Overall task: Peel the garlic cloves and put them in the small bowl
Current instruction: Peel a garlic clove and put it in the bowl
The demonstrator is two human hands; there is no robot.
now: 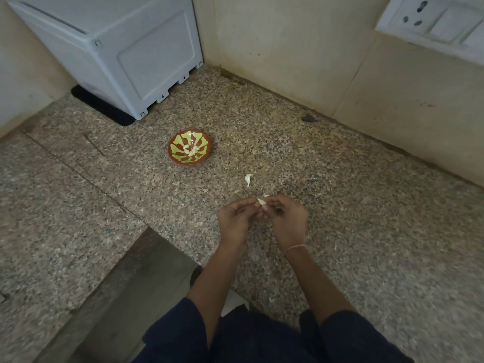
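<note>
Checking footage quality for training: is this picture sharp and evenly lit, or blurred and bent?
Head view: dim, flat light, no glare; right hand smeared by motion, left hand and the garlic clove they pinch soft; bowl sharp; wide lens bends the walls and white box.

A speckled brown-and-grey granite worktop [340,210] runs into a corner. At the back left stands a white, box-shaped plastic appliance [125,56], with a black mat [104,107] showing under its near edge. Near the middle sits a small bowl [178,145], reddish brown with a yellow-green petal pattern, holding a few pale garlic cloves [191,150]. Apart from it, to the right and nearer the viewer, lies one curled white bit of garlic [248,179]; whether it is clove or skin is unclear. A small dark lump [308,118] lies at the worktop's back edge.
</note>
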